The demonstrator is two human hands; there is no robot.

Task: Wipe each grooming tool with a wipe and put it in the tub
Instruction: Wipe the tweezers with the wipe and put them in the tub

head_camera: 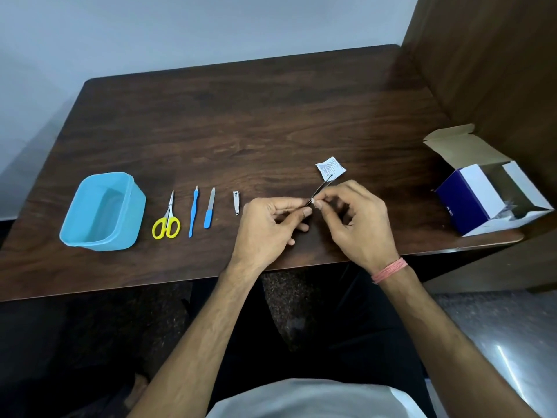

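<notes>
Left hand (271, 218) pinches thin metal tool (321, 188), maybe tweezers. Right hand (352, 218) pinches small white wipe (316, 203) against tool. Torn wipe packet (330, 168) on worktop (241, 122) at 12 o'clock of hands. At 9 o'clock: nail clipper (236, 202), file (209, 208), blue pusher (193, 211), scissors (167, 221), blue tub (101, 212). Open box (482, 194) at 3 o'clock.

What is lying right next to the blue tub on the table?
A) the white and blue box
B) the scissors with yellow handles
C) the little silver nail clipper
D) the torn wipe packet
B: the scissors with yellow handles lie just right of the blue tub, ahead of the other tools in the row on the table.
</notes>
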